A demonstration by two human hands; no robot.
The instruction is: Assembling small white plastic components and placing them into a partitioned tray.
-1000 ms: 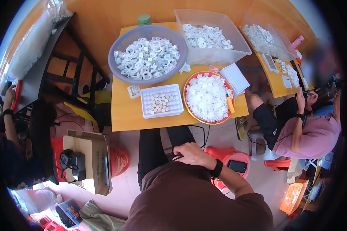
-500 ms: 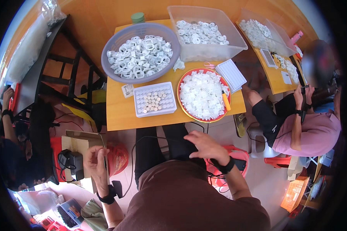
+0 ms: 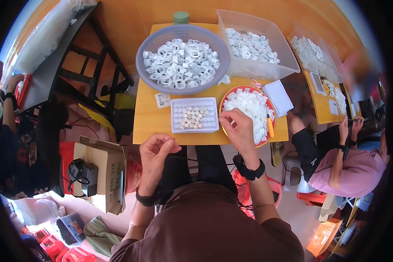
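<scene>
My left hand (image 3: pixel 155 155) hovers just off the table's front edge, thumb and fingers pinched together; anything between them is too small to make out. Over the near left rim of the red plate (image 3: pixel 271 136) is my right hand (image 3: pixel 240 131), its thumb and forefinger drawn together at the tips. I cannot make out what they hold. Small white translucent pieces (image 3: pixel 249 102) heap on that plate. To its left sits a white compartment tray (image 3: pixel 174 114) with several small round pale discs (image 3: pixel 191 118) in it. An orange-handled tool (image 3: pixel 270 126) lies on the plate's right side.
A grey-purple basket (image 3: pixel 140 65) of white ring parts and a clear bin (image 3: pixel 275 67) stand behind. A white tray stack (image 3: pixel 278 98), pink scissors (image 3: pixel 256 83) and a green-lidded jar (image 3: pixel 181 18) are on the table. Other people sit at both sides; a cardboard box (image 3: pixel 118 174) stands left.
Both hands have come up and forward: the left moved right toward the table edge, the right reached to the plate and closed its spread fingers. The view has shifted.
</scene>
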